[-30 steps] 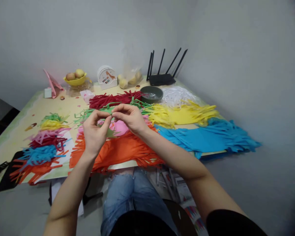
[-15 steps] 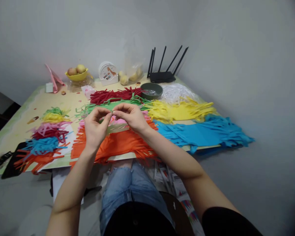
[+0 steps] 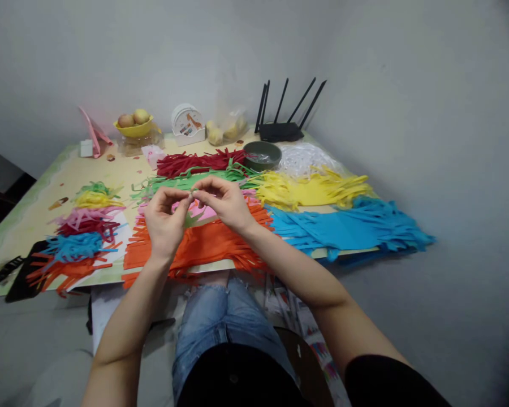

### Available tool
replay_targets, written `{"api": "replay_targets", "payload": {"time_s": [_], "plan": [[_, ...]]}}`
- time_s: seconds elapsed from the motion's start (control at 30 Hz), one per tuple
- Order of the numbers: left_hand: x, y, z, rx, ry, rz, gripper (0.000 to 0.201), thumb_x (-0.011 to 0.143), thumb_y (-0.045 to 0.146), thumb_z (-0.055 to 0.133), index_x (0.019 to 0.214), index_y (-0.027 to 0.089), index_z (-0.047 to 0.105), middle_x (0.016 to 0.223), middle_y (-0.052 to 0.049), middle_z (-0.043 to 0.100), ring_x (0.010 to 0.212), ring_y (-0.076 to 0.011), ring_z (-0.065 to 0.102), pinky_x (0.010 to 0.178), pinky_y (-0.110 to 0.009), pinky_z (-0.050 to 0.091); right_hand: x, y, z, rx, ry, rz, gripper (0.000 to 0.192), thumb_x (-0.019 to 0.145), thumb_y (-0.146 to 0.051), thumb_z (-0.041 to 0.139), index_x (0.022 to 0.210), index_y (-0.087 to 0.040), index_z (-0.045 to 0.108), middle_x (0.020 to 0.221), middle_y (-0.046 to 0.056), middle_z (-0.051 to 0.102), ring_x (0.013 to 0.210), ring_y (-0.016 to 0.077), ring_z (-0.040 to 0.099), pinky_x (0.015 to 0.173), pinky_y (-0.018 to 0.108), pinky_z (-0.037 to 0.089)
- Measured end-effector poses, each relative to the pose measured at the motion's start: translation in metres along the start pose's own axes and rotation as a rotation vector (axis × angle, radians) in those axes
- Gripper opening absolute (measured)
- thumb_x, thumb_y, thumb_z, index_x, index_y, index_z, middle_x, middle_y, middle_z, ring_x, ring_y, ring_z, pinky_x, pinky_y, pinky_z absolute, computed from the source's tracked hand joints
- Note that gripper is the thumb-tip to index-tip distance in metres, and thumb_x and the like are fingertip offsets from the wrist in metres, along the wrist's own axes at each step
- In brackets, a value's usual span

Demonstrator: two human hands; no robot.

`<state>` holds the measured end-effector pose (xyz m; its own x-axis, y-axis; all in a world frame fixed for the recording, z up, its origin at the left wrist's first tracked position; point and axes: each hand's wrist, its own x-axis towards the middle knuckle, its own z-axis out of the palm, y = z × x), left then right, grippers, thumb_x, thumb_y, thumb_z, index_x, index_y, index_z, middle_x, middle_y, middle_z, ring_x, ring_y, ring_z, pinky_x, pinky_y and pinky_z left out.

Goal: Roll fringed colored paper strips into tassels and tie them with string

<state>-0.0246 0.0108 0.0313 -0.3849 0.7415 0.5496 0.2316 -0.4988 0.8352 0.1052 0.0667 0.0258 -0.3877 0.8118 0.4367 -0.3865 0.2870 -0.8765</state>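
My left hand (image 3: 167, 217) and my right hand (image 3: 223, 200) meet fingertip to fingertip above the piles of fringed material. Both are closed in a pinch on a thin green strip (image 3: 194, 217), whose loose part hangs below the fingers; the pinched part is mostly hidden. Under my hands lies a pink fringed piece (image 3: 206, 211), with an orange fringed piece (image 3: 207, 243) nearer to me. Beyond them are a green fringed piece (image 3: 176, 182) and a dark red bundle (image 3: 199, 163). To the right lie a yellow fringed piece (image 3: 316, 192) and a blue one (image 3: 343, 229).
Small piles of cut strips (image 3: 78, 247) lie at the left, beside a black flat object (image 3: 23, 280). Along the back stand a yellow fruit bowl (image 3: 134, 130), a white coaster holder (image 3: 189, 135), a black router (image 3: 281, 132) and a dark green bowl (image 3: 262, 155). White strips (image 3: 307, 158) lie nearby.
My fingertips stay together, with the right hand raised slightly. More of the green strip shows below the fingers. The camera view has shifted a little.
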Motion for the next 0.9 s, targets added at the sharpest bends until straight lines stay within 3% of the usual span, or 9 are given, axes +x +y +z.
{"api": "replay_targets", "payload": {"time_s": [0.23, 0.43, 0.5, 0.6, 0.7, 0.8, 0.9], "plan": [[0.003, -0.001, -0.004, -0.148, -0.07, -0.126, 0.025, 0.066, 0.032, 0.09, 0.077, 0.018, 0.072, 0.075, -0.001, 0.074, 0.07, -0.0127, 0.069, 0.069, -0.023, 0.055, 0.004, -0.003, -0.002, 0.029, 0.016, 0.021, 0.041, 0.069, -0.051, 0.083, 0.084, -0.016, 0.068, 0.075, -0.001, 0.067, 0.064, 0.0099, 0.059, 0.061, 0.024, 0.052], [0.001, -0.003, -0.007, -0.132, -0.047, -0.125, 0.023, 0.066, 0.031, 0.09, 0.073, 0.018, 0.072, 0.071, -0.002, 0.074, 0.067, -0.0129, 0.069, 0.066, -0.023, 0.054, 0.007, -0.011, -0.01, -0.103, -0.103, 0.041, 0.04, 0.072, -0.05, 0.082, 0.085, -0.013, 0.071, 0.077, 0.002, 0.07, 0.064, 0.0109, 0.059, 0.06, 0.025, 0.05], [0.002, -0.005, -0.009, -0.151, -0.095, -0.17, 0.024, 0.066, 0.032, 0.09, 0.075, 0.018, 0.073, 0.072, -0.002, 0.074, 0.068, -0.0142, 0.07, 0.068, -0.024, 0.055, 0.008, -0.017, -0.013, -0.162, -0.109, -0.004, 0.037, 0.077, -0.05, 0.079, 0.083, -0.014, 0.071, 0.075, 0.002, 0.07, 0.066, 0.0116, 0.06, 0.062, 0.026, 0.05], [0.009, -0.008, -0.011, -0.23, -0.261, -0.297, 0.033, 0.066, 0.039, 0.09, 0.087, 0.019, 0.075, 0.078, -0.004, 0.076, 0.075, -0.0173, 0.073, 0.074, -0.028, 0.056, 0.009, -0.024, -0.012, -0.272, -0.113, -0.046, 0.028, 0.082, -0.043, 0.074, 0.081, -0.015, 0.072, 0.076, 0.002, 0.069, 0.069, 0.0129, 0.062, 0.065, 0.027, 0.05], [0.02, -0.009, -0.015, -0.287, -0.381, -0.392, 0.037, 0.064, 0.048, 0.088, 0.081, 0.018, 0.076, 0.075, -0.006, 0.075, 0.071, -0.0181, 0.071, 0.073, -0.03, 0.056, 0.013, -0.027, -0.009, -0.355, -0.133, -0.058, 0.019, 0.083, -0.034, 0.071, 0.079, -0.015, 0.073, 0.074, 0.002, 0.067, 0.067, 0.0133, 0.062, 0.065, 0.027, 0.048], [0.03, -0.011, -0.02, -0.285, -0.412, -0.452, 0.039, 0.064, 0.052, 0.086, 0.071, 0.017, 0.073, 0.07, -0.006, 0.073, 0.064, -0.0163, 0.066, 0.065, -0.029, 0.054, 0.023, -0.03, -0.005, -0.367, -0.152, -0.039, 0.018, 0.083, -0.033, 0.069, 0.08, -0.015, 0.072, 0.069, 0.001, 0.066, 0.061, 0.0119, 0.058, 0.061, 0.026, 0.045], [0.033, -0.019, -0.028, -0.256, -0.399, -0.472, 0.039, 0.065, 0.053, 0.085, 0.072, 0.017, 0.072, 0.07, -0.006, 0.073, 0.062, -0.0155, 0.065, 0.06, -0.027, 0.052, 0.036, -0.028, -0.002, -0.358, -0.079, -0.051, 0.021, 0.082, -0.036, 0.07, 0.08, -0.016, 0.071, 0.071, 0.0, 0.067, 0.059, 0.0104, 0.053, 0.057, 0.025, 0.042]]}}
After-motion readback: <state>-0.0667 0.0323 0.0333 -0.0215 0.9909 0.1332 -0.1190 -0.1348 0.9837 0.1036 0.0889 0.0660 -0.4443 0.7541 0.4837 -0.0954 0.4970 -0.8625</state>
